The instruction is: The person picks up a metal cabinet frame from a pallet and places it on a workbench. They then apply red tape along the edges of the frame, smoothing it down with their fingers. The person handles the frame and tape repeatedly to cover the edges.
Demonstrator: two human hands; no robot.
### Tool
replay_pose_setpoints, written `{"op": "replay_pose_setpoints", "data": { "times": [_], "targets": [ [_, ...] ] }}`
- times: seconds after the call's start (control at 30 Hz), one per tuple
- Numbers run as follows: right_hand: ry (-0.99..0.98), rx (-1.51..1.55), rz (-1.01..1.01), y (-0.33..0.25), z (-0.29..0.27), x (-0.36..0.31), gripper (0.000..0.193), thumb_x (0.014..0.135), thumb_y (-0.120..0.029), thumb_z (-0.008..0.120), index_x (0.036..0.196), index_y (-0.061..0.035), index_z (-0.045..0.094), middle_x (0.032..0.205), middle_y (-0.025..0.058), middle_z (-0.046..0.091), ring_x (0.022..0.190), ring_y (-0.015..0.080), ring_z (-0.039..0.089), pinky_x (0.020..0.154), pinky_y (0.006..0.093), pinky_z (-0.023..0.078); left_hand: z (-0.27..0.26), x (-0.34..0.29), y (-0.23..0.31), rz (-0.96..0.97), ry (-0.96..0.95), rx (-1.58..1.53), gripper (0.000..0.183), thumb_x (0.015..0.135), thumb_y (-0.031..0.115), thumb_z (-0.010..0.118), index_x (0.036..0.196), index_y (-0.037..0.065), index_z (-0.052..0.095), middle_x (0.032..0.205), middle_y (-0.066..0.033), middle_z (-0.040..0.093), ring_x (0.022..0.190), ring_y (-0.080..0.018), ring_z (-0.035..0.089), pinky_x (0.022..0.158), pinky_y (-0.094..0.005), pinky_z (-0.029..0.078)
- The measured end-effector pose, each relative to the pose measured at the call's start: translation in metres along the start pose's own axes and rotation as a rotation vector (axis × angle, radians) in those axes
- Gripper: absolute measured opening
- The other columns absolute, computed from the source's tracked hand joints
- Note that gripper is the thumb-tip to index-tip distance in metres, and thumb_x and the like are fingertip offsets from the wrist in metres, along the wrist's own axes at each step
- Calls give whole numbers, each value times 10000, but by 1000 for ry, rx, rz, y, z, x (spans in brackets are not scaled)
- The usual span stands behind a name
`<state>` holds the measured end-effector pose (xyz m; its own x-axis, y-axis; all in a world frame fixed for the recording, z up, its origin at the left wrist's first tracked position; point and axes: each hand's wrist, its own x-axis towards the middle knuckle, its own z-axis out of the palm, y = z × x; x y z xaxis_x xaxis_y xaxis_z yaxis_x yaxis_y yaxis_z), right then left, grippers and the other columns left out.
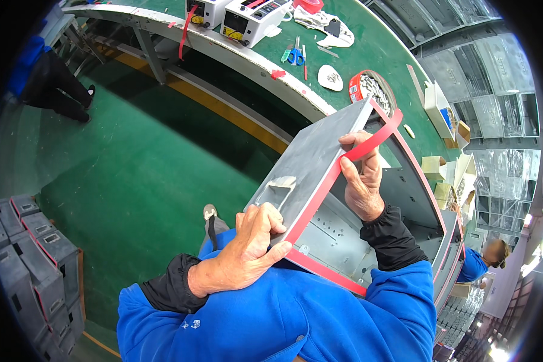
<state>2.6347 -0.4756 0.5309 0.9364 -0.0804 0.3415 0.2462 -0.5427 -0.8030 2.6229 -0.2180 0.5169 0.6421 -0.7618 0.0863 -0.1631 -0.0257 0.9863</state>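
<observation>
A grey sheet-metal box with an open front leans in front of me, tilted. Red tape runs along its near edge and lower rim. My right hand pinches this tape between thumb and fingers at the box edge, and the loose end of the strip curls up beyond my fingers. My left hand is closed over the near corner of the box, fingers bent on the outer panel beside a recessed handle and thumb along the taped edge. Drilled holes show inside the box.
A green-topped workbench curves behind the box. On it are two tape dispensers, blue-handled scissors, a red tub of small metal parts and a white glove. Grey boxes stand stacked at left. Two people are farther off.
</observation>
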Motion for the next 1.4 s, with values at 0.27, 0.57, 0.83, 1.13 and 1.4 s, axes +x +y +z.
{"op": "replay_pose_setpoints", "data": {
  "times": [0.27, 0.57, 0.83, 1.13, 1.4],
  "targets": [
    [-6, -1, -18, 2, 2, -1, 220, 780, -2, 570, 981, -62, 504, 1066, 80, 516, 1011, 233, 439, 936, 391, 335, 0, -1, -3, 12, 3, -34, 219, 864, 137, 557, 986, 46, 398, 967, -93, 386, 897, -205, 350, 872, -352, 213],
    [0, 0, -63, 1, -3, 6, 468, 759, 6, 600, 1107, -85, 301, 1151, 111, 426, 1044, 223, 416, 969, 384, 301, -1, 0, -2, 6, -21, 18, 244, 869, 160, 548, 1013, 44, 389, 982, -81, 375, 934, -186, 355, 883, -349, 194],
    [118, 448, 128, -6, -48, 56, 540, 818, -46, 568, 1220, -58, 208, 1196, 160, 483, 1038, 198, 511, 973, 350, 357, -1, 3, -5, 6, -30, 8, 244, 850, 133, 565, 982, 40, 381, 977, -86, 381, 898, -197, 354, 859, -328, 236],
    [-24, 274, 162, -15, -77, 88, 347, 832, 56, 503, 1108, -89, 350, 970, 50, 453, 910, 106, 488, 892, 296, 405, 3, 3, -7, 47, 36, 3, 228, 864, 169, 568, 974, 44, 414, 913, -61, 421, 858, -205, 391, 809, -347, 255],
    [-148, -71, 98, 11, -76, 85, 241, 855, 23, 516, 1039, -75, 395, 969, 27, 419, 929, 111, 423, 883, 264, 343, 2, 4, -5, 50, 45, -12, 228, 851, 154, 581, 969, 46, 418, 907, -57, 425, 849, -202, 390, 814, -344, 251]
  ]
}}
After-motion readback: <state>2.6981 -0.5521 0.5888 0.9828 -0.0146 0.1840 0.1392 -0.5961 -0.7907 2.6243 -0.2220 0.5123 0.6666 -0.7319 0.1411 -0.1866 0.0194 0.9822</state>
